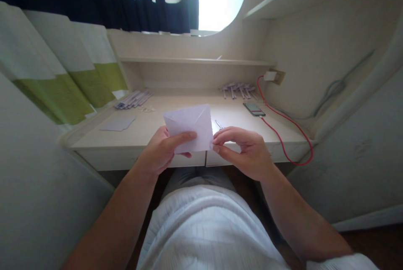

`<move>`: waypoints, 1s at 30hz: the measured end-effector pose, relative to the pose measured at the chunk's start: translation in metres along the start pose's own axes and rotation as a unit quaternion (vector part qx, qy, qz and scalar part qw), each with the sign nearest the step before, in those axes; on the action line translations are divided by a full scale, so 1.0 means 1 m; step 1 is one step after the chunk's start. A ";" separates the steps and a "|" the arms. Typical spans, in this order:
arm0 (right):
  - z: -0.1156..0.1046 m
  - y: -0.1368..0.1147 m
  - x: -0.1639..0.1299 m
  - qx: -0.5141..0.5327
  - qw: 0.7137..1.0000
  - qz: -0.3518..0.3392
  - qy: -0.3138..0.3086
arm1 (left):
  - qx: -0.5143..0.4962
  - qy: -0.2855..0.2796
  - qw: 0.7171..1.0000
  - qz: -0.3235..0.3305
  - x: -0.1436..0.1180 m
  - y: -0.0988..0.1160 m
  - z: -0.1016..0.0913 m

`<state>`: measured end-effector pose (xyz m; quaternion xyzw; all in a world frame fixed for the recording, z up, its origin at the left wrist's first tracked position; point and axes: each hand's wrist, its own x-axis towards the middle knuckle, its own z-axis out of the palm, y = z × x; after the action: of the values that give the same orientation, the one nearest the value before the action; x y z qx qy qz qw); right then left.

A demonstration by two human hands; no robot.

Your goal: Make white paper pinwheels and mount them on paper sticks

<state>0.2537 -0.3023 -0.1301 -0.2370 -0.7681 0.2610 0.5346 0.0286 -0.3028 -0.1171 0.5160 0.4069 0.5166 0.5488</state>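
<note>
A pale sheet of paper (201, 129) with crease lines is held up over the desk's front edge. My left hand (165, 148) grips it from the left, thumb across its face and fingers behind. At its lower right corner, the thumb and index finger of my right hand (244, 148) pinch the edge. Just beyond the right hand lies a small metal tool (219, 124), perhaps scissors, partly hidden by that hand. Flat on the desk to the left rest more pale paper pieces (118, 124).
Folded paper strips (134, 100) lie in a pile at the back left, beside some small pale loops (147, 109). More folded paper pieces (238, 89) stand at the back right. A phone (254, 109) on a red cable (283, 114) is connected to a wall charger (270, 76).
</note>
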 end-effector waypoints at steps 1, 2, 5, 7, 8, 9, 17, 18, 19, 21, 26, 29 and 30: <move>-0.001 -0.001 0.000 -0.007 1.000 -0.006 -0.004 | -0.003 0.001 1.000 -0.001 0.000 0.000 0.000; -0.002 -0.001 0.000 -0.015 1.000 -0.012 -0.008 | -0.005 0.003 1.000 -0.002 -0.001 0.001 0.001; -0.004 -0.002 0.000 -0.031 0.999 -0.031 -0.023 | -0.003 0.008 1.000 -0.001 -0.001 0.001 0.001; -0.005 -0.003 0.000 -0.037 0.998 -0.046 -0.034 | -0.003 0.010 1.000 0.000 -0.001 0.001 0.001; -0.005 -0.003 0.000 -0.040 0.997 -0.052 -0.040 | -0.004 0.009 1.000 0.001 -0.001 0.001 0.000; -0.005 -0.003 0.000 -0.042 0.997 -0.056 -0.045 | -0.005 0.008 1.000 0.002 -0.001 0.001 0.000; -0.004 -0.004 0.001 -0.043 0.998 -0.025 -0.033 | 0.007 0.011 1.000 0.005 -0.002 0.000 0.001; -0.003 -0.004 0.001 -0.038 0.999 -0.021 -0.030 | 0.009 0.011 1.000 0.007 -0.002 0.000 0.001; -0.003 -0.004 0.001 -0.033 0.999 -0.016 -0.027 | 0.010 0.009 1.000 0.008 -0.002 -0.001 0.001; -0.002 -0.003 0.000 -0.022 1.000 -0.004 -0.020 | 0.014 0.006 1.000 0.011 -0.002 -0.001 0.001; 0.000 0.002 -0.002 -0.003 0.999 0.047 0.003 | 0.026 -0.004 0.999 0.022 -0.002 -0.003 0.001; 0.000 0.004 -0.004 -0.004 0.998 0.061 0.018 | 0.032 -0.005 0.999 0.025 -0.003 -0.003 0.001; 0.001 0.004 -0.004 -0.003 0.998 0.063 0.021 | 0.032 -0.005 0.999 0.026 -0.003 -0.004 0.001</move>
<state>0.2547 -0.3020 -0.1357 -0.2921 -0.7408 0.2866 0.5326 0.0300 -0.3053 -0.1207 0.5460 0.4071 0.5147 0.5207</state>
